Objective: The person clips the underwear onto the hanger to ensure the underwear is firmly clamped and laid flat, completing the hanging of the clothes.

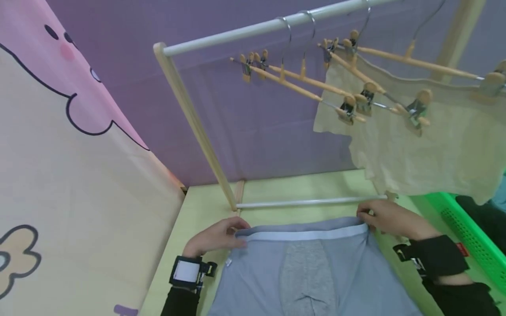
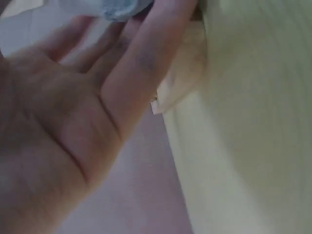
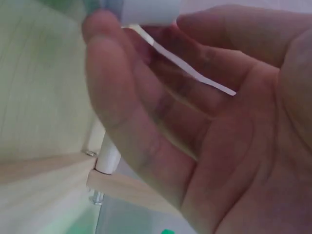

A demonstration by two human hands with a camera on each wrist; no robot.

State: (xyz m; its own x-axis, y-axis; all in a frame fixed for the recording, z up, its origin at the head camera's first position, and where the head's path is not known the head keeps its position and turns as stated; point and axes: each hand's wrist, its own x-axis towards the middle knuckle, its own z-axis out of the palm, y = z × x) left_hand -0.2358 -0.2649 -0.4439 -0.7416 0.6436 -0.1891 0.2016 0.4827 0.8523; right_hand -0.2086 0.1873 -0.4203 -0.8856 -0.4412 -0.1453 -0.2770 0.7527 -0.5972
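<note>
A pair of grey-blue boxer briefs [image 1: 261, 267] with a pale waistband and a grey front panel lies spread on the table in the head view. My left hand [image 1: 217, 237] pinches the left corner of the waistband between thumb and fingers. At the opposite corner, my right hand [image 1: 389, 217] grips the waistband the same way. In the left wrist view, a bit of grey cloth [image 2: 122, 9] shows at the left fingers. The right wrist view has the pale band [image 3: 151, 10] at the right fingertips; much of that grip is hidden.
A rack with a white top rail [image 1: 253, 31] stands behind. Wooden clip hangers [image 1: 300, 85] hang from it, with beige cloth [image 1: 427, 145] clipped on some at the right. A green basket [image 1: 470, 232] with dark cloth sits at the right, and a printed wall [image 1: 99, 197] at the left.
</note>
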